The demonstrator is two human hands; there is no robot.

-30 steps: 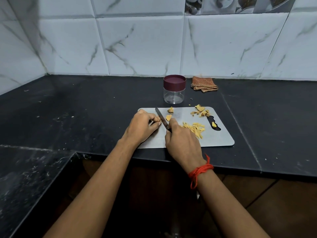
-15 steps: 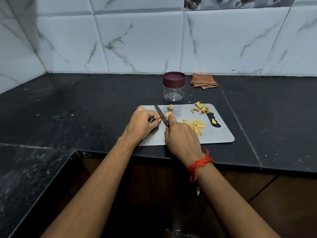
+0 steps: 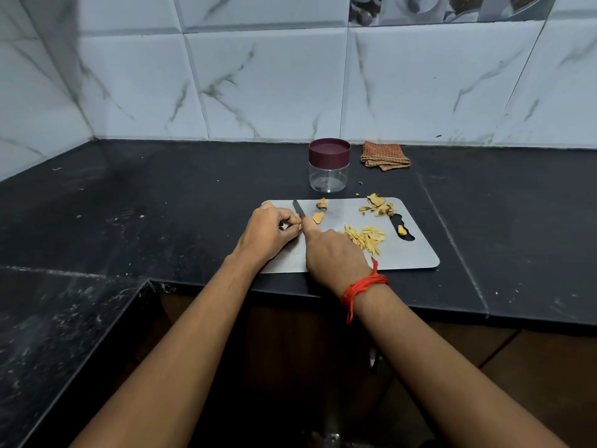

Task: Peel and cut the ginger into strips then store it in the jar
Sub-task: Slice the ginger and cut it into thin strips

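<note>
Mostly we see black stone: a glossy, speckled counter (image 3: 193, 195) running into a corner under white, grey-veined wall tiles (image 3: 274, 92). On it lies a flat grey cutting board (image 3: 413, 253) with rounded corners. On its right half sits a heap of thin, pale-yellow ginger strips (image 3: 365, 239), with rough peel scraps (image 3: 376, 205) at the far edge. The right hand (image 3: 332, 253), red thread (image 3: 361, 287) at the wrist, is wrapped round the handle of the knife (image 3: 298, 212), its dark blade pointing away. The left hand (image 3: 268, 232) has its fingers curled beside the blade; whether they pinch anything we cannot tell. Behind the board stands the clear round jar (image 3: 328, 179), maroon lid (image 3: 329, 150) on, near a folded checked cloth (image 3: 384, 156).
</note>
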